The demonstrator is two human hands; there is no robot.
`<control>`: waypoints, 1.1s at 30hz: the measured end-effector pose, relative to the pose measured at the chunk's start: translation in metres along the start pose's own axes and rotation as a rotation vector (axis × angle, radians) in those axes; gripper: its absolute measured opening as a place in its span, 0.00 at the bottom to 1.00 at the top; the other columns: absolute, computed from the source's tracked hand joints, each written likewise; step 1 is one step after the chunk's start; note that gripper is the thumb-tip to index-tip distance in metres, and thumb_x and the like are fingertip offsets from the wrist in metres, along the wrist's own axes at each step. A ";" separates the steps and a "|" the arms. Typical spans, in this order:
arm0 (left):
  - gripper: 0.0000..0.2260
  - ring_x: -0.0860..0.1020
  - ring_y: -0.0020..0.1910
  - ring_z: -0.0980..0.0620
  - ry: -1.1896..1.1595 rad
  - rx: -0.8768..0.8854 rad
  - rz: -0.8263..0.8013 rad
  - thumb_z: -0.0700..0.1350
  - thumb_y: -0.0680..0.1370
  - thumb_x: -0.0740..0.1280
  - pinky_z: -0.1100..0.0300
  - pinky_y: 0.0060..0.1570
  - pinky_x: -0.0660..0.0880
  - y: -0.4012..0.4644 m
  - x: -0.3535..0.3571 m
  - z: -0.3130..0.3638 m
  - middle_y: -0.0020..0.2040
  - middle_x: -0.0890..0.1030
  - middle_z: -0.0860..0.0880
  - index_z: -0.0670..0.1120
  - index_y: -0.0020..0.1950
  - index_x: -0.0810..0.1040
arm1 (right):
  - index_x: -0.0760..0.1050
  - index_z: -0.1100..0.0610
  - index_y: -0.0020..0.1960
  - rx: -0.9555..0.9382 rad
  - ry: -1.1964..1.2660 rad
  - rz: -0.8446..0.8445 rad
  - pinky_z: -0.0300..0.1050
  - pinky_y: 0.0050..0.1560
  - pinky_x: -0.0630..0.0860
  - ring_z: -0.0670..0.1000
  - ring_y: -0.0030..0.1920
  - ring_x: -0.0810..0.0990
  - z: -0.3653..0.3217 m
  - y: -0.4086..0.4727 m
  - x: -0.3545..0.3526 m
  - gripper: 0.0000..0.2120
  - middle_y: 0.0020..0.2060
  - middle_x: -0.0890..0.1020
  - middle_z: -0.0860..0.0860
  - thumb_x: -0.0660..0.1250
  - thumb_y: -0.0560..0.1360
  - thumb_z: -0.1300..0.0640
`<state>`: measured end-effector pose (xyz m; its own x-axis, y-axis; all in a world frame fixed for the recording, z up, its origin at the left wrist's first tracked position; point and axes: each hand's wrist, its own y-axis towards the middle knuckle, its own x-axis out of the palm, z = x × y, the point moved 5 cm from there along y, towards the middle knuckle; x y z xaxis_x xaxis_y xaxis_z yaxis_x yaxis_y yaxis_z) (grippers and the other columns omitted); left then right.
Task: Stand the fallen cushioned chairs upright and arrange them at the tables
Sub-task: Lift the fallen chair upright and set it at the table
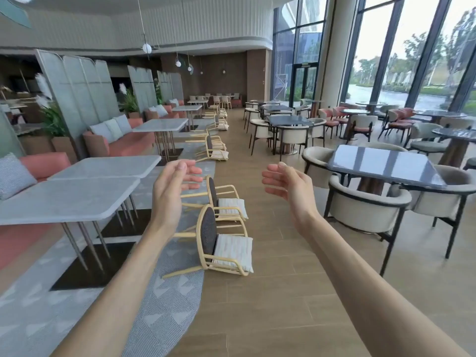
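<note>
While both hands (pixel 171 194) (pixel 288 188) hover loosely spread, holding nothing, pale wooden chair with white cushion (pixel 221 243) lies tipped at 6 o'clock; left palm hides one leg.

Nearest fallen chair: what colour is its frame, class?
Pale yellow, wood-like. The nearest fallen chair shows it best in the head view, the only view.

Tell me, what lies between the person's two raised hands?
In the head view, nothing is held between the left hand and right hand. Through the gap show bare wooden floor and fallen chairs lying on their sides.
</note>
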<state>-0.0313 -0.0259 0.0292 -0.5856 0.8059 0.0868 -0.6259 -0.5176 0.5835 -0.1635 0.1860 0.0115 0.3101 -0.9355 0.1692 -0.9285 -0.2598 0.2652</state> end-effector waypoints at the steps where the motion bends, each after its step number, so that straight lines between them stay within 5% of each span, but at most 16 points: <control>1: 0.15 0.80 0.47 0.43 0.007 -0.005 0.011 0.48 0.82 0.57 0.50 0.49 0.78 0.010 0.011 -0.013 0.48 0.81 0.42 0.40 0.57 0.77 | 0.82 0.55 0.49 -0.004 0.003 -0.003 0.55 0.58 0.80 0.57 0.52 0.85 0.007 0.016 -0.004 0.12 0.48 0.87 0.56 0.61 0.82 0.53; 13: 0.12 0.80 0.44 0.45 0.071 -0.262 0.112 0.42 0.85 0.57 0.49 0.47 0.78 0.177 0.129 -0.251 0.46 0.81 0.39 0.38 0.55 0.78 | 0.83 0.57 0.49 0.151 -0.028 -0.099 0.56 0.58 0.80 0.60 0.54 0.84 0.141 0.298 -0.042 0.13 0.48 0.87 0.58 0.61 0.81 0.55; 19: 0.11 0.80 0.37 0.50 0.057 -0.360 0.196 0.41 0.85 0.58 0.58 0.38 0.79 0.254 0.162 -0.394 0.42 0.80 0.41 0.38 0.52 0.78 | 0.83 0.57 0.47 0.253 -0.090 -0.150 0.57 0.57 0.80 0.56 0.48 0.85 0.247 0.429 -0.037 0.12 0.48 0.87 0.59 0.62 0.80 0.55; 27: 0.11 0.79 0.34 0.49 -0.025 -0.619 0.393 0.43 0.84 0.60 0.56 0.35 0.79 0.367 0.193 -0.633 0.41 0.80 0.42 0.36 0.57 0.76 | 0.81 0.59 0.47 0.498 -0.195 -0.209 0.54 0.54 0.79 0.56 0.46 0.83 0.419 0.640 -0.006 0.10 0.45 0.85 0.59 0.62 0.79 0.58; 30: 0.12 0.81 0.32 0.52 -0.036 -0.667 0.461 0.45 0.84 0.61 0.59 0.34 0.80 0.405 0.201 -0.685 0.39 0.82 0.44 0.38 0.54 0.78 | 0.82 0.63 0.52 0.572 -0.220 -0.252 0.55 0.57 0.80 0.55 0.46 0.83 0.458 0.702 0.008 0.12 0.51 0.86 0.63 0.61 0.78 0.59; 33: 0.11 0.81 0.33 0.51 -0.016 -0.714 0.546 0.46 0.84 0.61 0.58 0.35 0.80 0.434 0.204 -0.721 0.40 0.82 0.44 0.40 0.54 0.79 | 0.82 0.63 0.52 0.603 -0.233 -0.294 0.51 0.50 0.80 0.55 0.44 0.83 0.486 0.764 0.023 0.12 0.51 0.85 0.64 0.63 0.77 0.58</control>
<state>-0.7941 -0.2932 -0.2825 -0.8913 0.3968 0.2192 -0.4371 -0.8806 -0.1831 -0.9649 -0.1501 -0.2438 0.5759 -0.8157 -0.0544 -0.7851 -0.5334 -0.3148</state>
